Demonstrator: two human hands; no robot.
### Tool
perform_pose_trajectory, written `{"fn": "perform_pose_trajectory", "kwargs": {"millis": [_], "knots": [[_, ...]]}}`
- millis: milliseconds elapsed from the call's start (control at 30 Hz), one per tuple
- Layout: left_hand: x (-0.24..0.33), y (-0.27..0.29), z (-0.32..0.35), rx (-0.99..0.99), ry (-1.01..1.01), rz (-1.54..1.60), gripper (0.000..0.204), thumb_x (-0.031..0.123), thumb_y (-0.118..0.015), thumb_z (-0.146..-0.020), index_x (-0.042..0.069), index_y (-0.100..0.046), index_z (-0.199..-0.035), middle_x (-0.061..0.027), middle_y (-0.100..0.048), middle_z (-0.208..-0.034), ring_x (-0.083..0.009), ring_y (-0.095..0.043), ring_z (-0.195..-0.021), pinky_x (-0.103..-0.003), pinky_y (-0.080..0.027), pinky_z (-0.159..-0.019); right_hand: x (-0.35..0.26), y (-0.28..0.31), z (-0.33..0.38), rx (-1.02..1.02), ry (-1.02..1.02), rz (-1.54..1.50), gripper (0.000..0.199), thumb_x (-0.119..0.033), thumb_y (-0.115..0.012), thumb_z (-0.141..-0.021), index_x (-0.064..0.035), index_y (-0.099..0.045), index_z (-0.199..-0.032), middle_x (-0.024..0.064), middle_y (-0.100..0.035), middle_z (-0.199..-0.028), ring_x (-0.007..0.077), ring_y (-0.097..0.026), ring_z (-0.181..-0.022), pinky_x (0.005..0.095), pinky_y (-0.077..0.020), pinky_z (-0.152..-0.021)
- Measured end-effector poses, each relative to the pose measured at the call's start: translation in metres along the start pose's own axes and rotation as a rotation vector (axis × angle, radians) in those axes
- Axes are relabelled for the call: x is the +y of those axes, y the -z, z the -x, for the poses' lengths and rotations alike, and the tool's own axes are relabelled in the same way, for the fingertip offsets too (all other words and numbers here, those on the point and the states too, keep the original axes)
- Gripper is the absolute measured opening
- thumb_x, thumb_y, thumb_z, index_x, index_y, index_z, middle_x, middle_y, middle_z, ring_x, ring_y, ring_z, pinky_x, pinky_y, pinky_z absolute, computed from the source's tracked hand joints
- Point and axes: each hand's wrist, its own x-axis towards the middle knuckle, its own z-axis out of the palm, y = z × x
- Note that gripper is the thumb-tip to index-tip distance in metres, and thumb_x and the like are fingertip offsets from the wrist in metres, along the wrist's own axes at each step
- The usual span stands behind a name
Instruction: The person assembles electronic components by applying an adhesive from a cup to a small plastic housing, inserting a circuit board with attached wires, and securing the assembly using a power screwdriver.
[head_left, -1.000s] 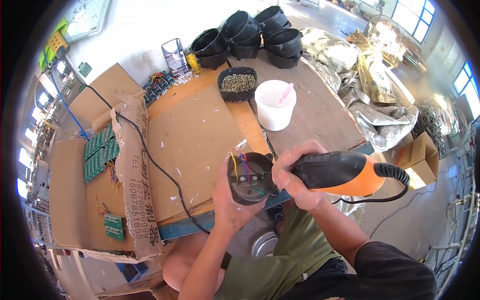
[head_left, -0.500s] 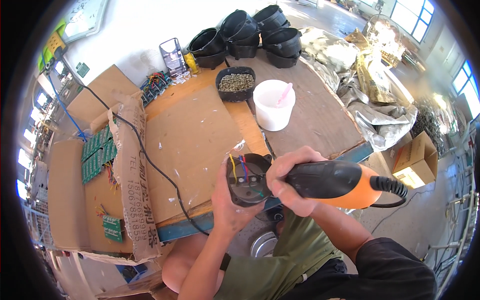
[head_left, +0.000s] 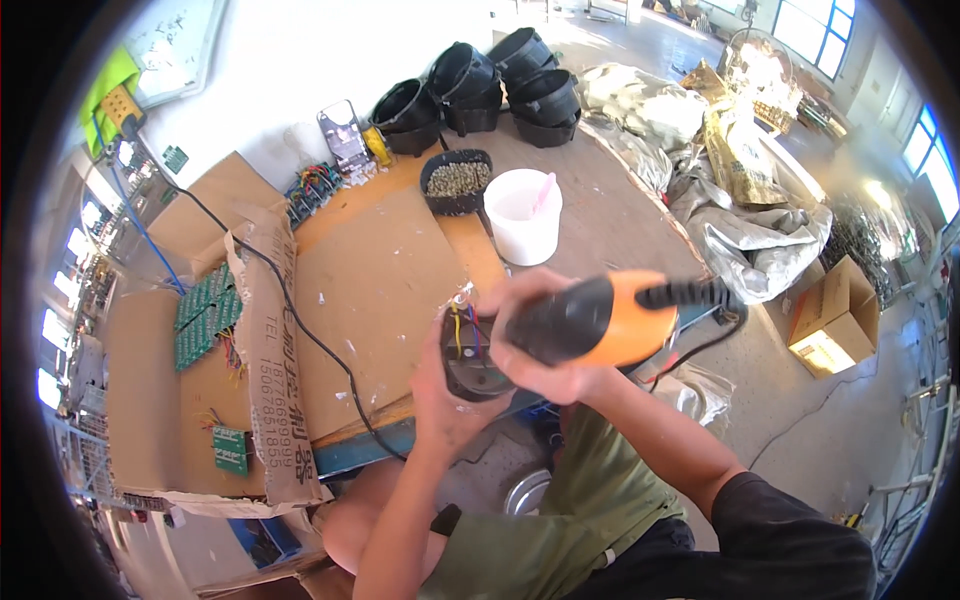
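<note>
My left hand (head_left: 448, 415) is wrapped round a round black plastic housing (head_left: 470, 376) at the near edge of the table. Yellow, blue and red wires (head_left: 459, 335) stand up inside it. A corded electric screwdriver (head_left: 625, 318), orange and black, is gripped in my right hand (head_left: 555, 378), which is somewhat blurred. The tool lies almost level, its front end toward the housing. My right fingers hide its tip and the housing's right side, so I cannot tell whether the tip touches anything.
Left stands an open cardboard box (head_left: 280, 350) with green circuit boards (head_left: 207, 305); a black cable crosses it. Beyond my hands are a white bucket (head_left: 522, 225), a black tray of small metal parts (head_left: 457, 182) and stacked black housings (head_left: 465, 85). Grey sacks (head_left: 750, 245) lie right.
The screwdriver has shifted left and up, its rear end swinging upward. The housing has turned a little in my left hand. The whole view has shifted slightly.
</note>
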Motion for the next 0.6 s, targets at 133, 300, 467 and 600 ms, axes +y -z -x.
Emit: {"fn": "perform_pose_trajectory", "kwargs": {"millis": [133,300,467,600], "knots": [[0.012,0.003,-0.002,-0.002,-0.004,-0.054,0.103,0.023,-0.092,-0.061,0.004,-0.037,-0.146,-0.0205,-0.063,-0.123,-0.0357,-0.064,-0.111,-0.042,-0.052,-0.094,-0.049,0.017,0.007,-0.180,0.194,0.119,0.028,0.001,-0.074,-0.074,-0.0040,-0.062,-0.100,0.0042,-0.067,-0.072,0.0160,-0.065,-0.062,0.0313,-0.0541,-0.062],[0.058,0.045,0.017,0.238,-0.067,-0.166,0.108,0.018,-0.094,-0.056,-0.003,-0.035,-0.144,-0.0213,-0.052,-0.135,-0.0348,-0.056,-0.122,-0.042,-0.046,-0.103,-0.071,0.028,0.029,0.319,0.316,-0.416,0.029,-0.013,-0.066,-0.086,-0.0060,-0.047,-0.107,0.0039,-0.056,-0.072,0.0181,-0.054,-0.061,0.0319,-0.0482,-0.060],[0.114,0.152,0.135,0.620,-0.001,-0.516,0.112,0.026,-0.091,-0.051,-0.003,-0.036,-0.144,-0.0213,-0.039,-0.146,-0.0338,-0.044,-0.133,-0.043,-0.033,-0.113,-0.029,0.097,0.027,0.893,-0.087,-0.547,0.037,-0.041,-0.056,-0.094,-0.0053,-0.060,-0.098,0.0083,-0.059,-0.082,0.0220,-0.058,-0.077,0.0341,-0.0465,-0.067],[0.144,0.216,0.239,0.714,0.078,-0.687,0.108,0.022,-0.093,-0.064,-0.003,-0.030,-0.148,-0.0255,-0.048,-0.136,-0.0357,-0.055,-0.119,-0.044,-0.050,-0.099,0.020,0.149,0.038,0.702,-0.824,-0.549,0.046,-0.056,-0.061,-0.089,-0.0112,-0.060,-0.097,0.0028,-0.064,-0.085,0.0204,-0.062,-0.078,0.0334,-0.0520,-0.065]]}}
